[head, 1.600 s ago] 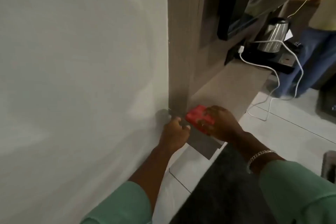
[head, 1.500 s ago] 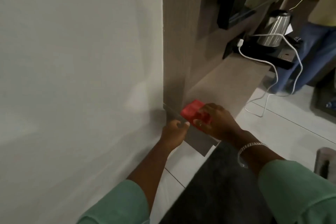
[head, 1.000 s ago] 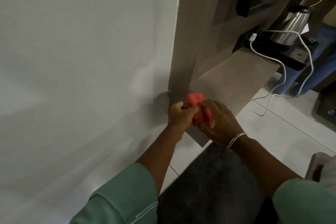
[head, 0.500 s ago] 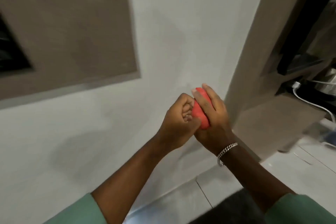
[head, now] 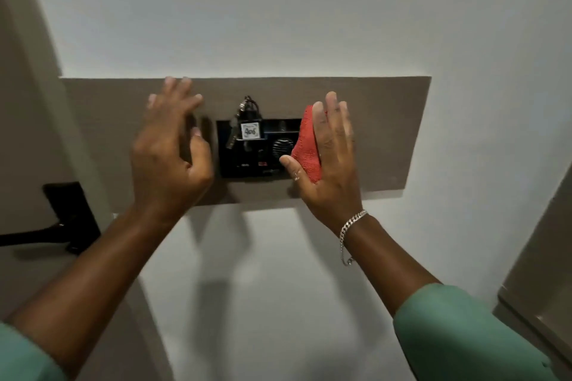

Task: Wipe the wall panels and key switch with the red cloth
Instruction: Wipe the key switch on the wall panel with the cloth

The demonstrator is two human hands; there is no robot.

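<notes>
The right hand [head: 328, 161] lies nearly flat, fingers extended upward, pressing the bunched red cloth [head: 306, 145] under its palm and thumb against the right edge of the black key switch [head: 257, 148]. The cloth is pinned rather than gripped — the thumb hooks under its lower fold and the palm does the holding. The left hand [head: 170, 151] is empty and loosely open, fingers half curled; its fingertips sit at the upper edge of the brown wall panel [head: 380, 133], just to its own side of the switch, though whether they touch the panel I cannot tell.

The step in hand looks like the wipe across the switch itself. A key with a small numbered tag [head: 250, 130] hangs from the switch's upper part, directly between the two hands, and that is the thing to mind. To do this well, the right hand should sweep the cloth toward the left hand with light, even pressure, keeping the fabric flat so it does not snag the dangling key or tug it out of its slot. The left hand would do best steadying or lifting the tag aside — then the cloth can reach the face beneath it. Afterwards, long overlapping strokes along the panel out beyond each hand would cover the remaining brown surface, edges included.
</notes>
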